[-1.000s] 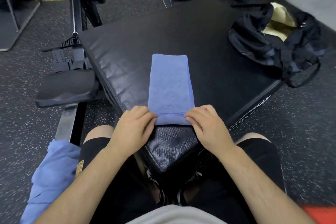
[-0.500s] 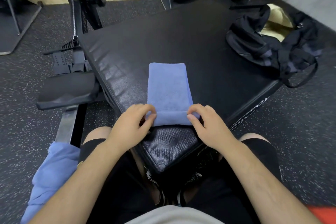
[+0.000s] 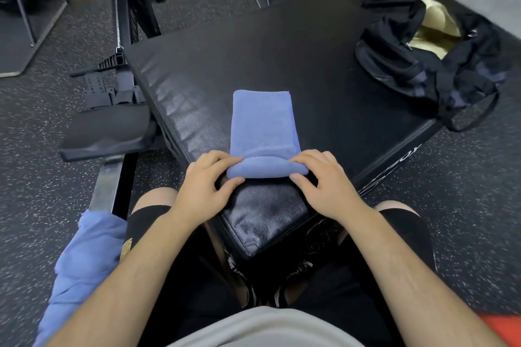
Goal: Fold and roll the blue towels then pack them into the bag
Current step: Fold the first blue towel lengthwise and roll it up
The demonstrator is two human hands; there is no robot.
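Note:
A blue towel [image 3: 263,124], folded into a long strip, lies on the black padded box [image 3: 282,51] with its near end rolled into a short tube. My left hand [image 3: 207,180] grips the roll's left end, fingers over the top and thumb underneath. The roll's right end sits between the fingers and thumb of my right hand [image 3: 324,180]. An open black duffel bag [image 3: 428,65] with a yellowish lining sits at the box's far right corner. More blue towel cloth [image 3: 81,267] hangs beside my left thigh.
A black rowing-machine seat [image 3: 104,132] and rail stand left of the box. Weight plates and stands line the far wall. Speckled rubber floor surrounds the box. An orange object [image 3: 501,329] shows at the bottom right corner.
The towel's near edge, flat a second ago, has been turned over and rolled away from me into a thicker tube. Both hands moved forward with it.

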